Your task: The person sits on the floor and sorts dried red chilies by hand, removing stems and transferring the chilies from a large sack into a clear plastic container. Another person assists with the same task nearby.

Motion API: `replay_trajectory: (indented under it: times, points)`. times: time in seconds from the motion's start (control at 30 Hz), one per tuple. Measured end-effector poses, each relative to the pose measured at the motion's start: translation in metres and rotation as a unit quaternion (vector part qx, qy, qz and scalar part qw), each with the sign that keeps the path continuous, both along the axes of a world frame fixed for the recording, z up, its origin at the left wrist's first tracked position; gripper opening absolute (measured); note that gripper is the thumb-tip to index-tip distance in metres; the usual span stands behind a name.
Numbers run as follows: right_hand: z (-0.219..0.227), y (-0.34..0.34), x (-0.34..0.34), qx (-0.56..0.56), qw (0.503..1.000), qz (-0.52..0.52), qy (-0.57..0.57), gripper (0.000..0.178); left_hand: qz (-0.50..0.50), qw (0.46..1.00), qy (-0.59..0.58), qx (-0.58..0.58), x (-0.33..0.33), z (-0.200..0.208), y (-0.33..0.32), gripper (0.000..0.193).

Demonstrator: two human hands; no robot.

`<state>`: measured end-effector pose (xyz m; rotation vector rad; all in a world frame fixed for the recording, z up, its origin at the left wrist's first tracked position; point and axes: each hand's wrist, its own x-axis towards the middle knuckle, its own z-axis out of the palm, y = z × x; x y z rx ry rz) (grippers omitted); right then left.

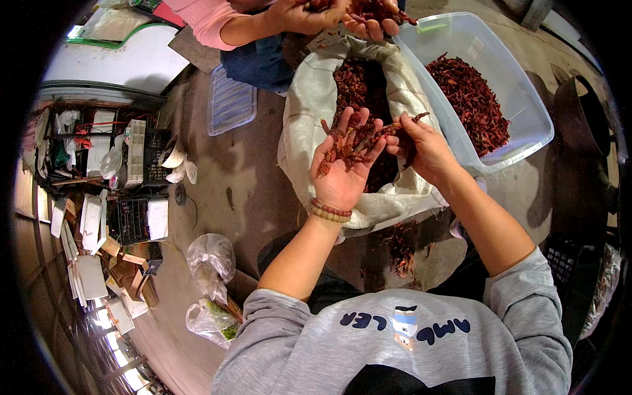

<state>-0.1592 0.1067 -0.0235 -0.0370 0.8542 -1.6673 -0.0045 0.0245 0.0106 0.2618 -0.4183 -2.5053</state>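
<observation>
My left hand (pixel 343 183) is palm up over the open white woven sack (pixel 304 125), with a small heap of dried red chilies (pixel 353 143) lying on the palm and spread fingers. Close beside it, my right hand (pixel 428 150) pinches a dried chili (pixel 409 123) between thumb and fingers, near the left fingertips. More dark red chilies (pixel 359 79) fill the sack below. To the right, a clear plastic tub (pixel 532 108) holds a pile of dried chilies (pixel 471 105). Across the sack, another person's hands (pixel 372 26) hold chilies as well.
A clear plastic lid (pixel 232 102) lies on the floor beyond the sack's left side. Plastic bags (pixel 210 263) stand at my left. Black crates (pixel 135 220) and boxes are stacked farther left. Loose chili scraps (pixel 400 253) lie on the floor before me. A dark round container (pixel 582 115) is at far right.
</observation>
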Motion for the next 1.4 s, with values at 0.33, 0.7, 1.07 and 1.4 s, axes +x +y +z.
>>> replay_trajectory:
  times: [0.33,0.7,1.07,1.4]
  points:
    - [0.003,0.002,-0.008,-0.001,0.999,-0.032,0.007,0.026,0.0,1.0,0.018,0.018,0.003,0.001,-0.001,0.053]
    - [0.014,0.001,-0.013,0.018,0.999,-0.038,-0.024,0.023,0.006,1.0,-0.004,-0.002,0.004,-0.002,-0.003,0.052]
    - [0.033,-0.002,-0.001,0.011,0.891,0.087,0.445,0.029,-0.001,0.999,-0.043,-0.002,0.004,-0.001,0.005,0.052]
    - [0.022,-0.004,0.0,0.022,0.872,0.093,0.48,0.027,-0.026,0.999,-0.029,0.007,0.003,-0.007,0.006,0.052]
